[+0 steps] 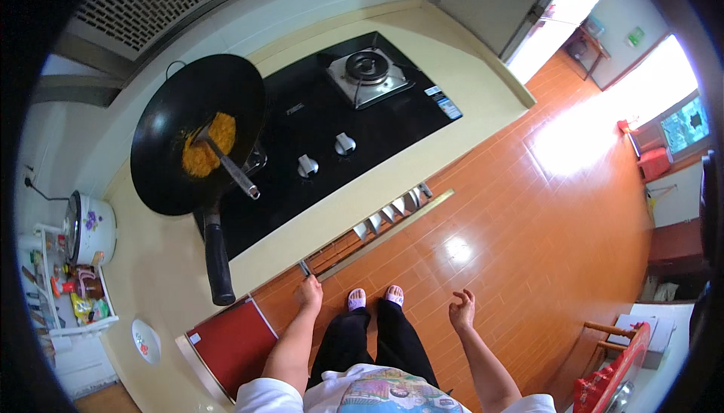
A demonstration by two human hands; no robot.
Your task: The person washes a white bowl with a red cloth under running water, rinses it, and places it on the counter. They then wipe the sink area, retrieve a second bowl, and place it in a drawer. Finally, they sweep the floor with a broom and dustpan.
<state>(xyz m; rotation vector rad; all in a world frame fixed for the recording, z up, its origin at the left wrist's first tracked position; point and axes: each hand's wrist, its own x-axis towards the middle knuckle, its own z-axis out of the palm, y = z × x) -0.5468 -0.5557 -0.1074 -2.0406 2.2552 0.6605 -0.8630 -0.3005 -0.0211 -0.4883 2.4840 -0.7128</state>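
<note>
My left hand (309, 293) is curled at the left end of a pulled-out drawer front (390, 232) below the counter; its fingertips are hidden. White dishes (387, 213) stand in a row in the wire rack of that drawer, towards its right side. My right hand (462, 311) hangs over the floor with bent fingers apart and holds nothing. On the left burner sits a black wok (164, 130), its handle pointing towards me. Inside lies a yellow-orange cooked food (223, 130), with a metal spatula (232, 170) resting in it.
The black gas hob (271, 204) has a bare right burner (367, 68) and two knobs. A white rice cooker (96, 229), a rack of condiments (85, 300) and an oval dish (146, 340) stand on the left counter. A red cabinet door (232, 345) is beside my left arm. Behind right is a wooden chair (611, 331).
</note>
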